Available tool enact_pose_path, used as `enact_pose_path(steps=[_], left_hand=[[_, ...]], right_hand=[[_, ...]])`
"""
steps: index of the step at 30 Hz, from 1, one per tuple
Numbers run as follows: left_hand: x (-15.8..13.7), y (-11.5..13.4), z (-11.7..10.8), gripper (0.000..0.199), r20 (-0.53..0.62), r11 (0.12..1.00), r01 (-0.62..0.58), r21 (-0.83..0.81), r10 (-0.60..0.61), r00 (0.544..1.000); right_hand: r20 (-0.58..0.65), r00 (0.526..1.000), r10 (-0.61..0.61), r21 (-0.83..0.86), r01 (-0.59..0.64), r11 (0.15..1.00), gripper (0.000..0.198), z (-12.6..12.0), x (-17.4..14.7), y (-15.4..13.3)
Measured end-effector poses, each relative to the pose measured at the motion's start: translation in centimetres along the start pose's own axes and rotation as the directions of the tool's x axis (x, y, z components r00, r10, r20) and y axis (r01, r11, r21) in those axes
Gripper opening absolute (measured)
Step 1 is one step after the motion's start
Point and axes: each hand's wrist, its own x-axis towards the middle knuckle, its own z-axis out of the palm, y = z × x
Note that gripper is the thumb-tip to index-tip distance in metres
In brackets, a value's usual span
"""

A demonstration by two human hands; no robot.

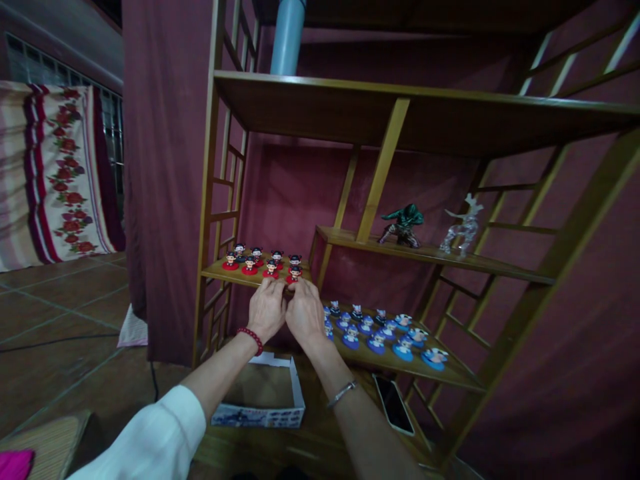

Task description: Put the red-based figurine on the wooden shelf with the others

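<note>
Close together at the front edge of the left shelf are my left hand and my right hand, both with fingers curled in. What they may pinch is hidden behind the knuckles. Just beyond my right fingertips stands a small figurine with dark hair and a red base. Nearest my left hand is a similar red-based figurine. Several more stand in two rows, among them a figurine at the left end. A red bead bracelet circles my left wrist, and a metal bangle my right.
Several blue and purple figurines fill the lower right shelf. Above them stand a green figure and a clear figure. Below my hands sits an open cardboard box, with a phone to its right. A blue cylinder stands up top.
</note>
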Motion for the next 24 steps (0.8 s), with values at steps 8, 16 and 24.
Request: enact_pose_path(steps=[8,16,24], left_hand=[[0.2,0.4,0.2,0.037,0.072,0.999,0.02,-0.036,-0.017,0.997],[0.6,0.4,0.0,0.033,0.117,0.998,0.069,-0.008,-0.068,0.991],[0.6,0.1,0.3,0.032,0.104,1.0,0.028,0.012,-0.029,0.994]], right_hand=[[0.101,0.994,0.043,-0.048,-0.038,0.998,0.027,-0.5,0.4,0.0],[0.198,0.975,0.101,-0.069,-0.089,0.994,0.027,-0.3,1.0,0.2],[0.193,0.976,0.101,-0.061,-0.091,0.994,0.027,-0.3,1.1,0.2]])
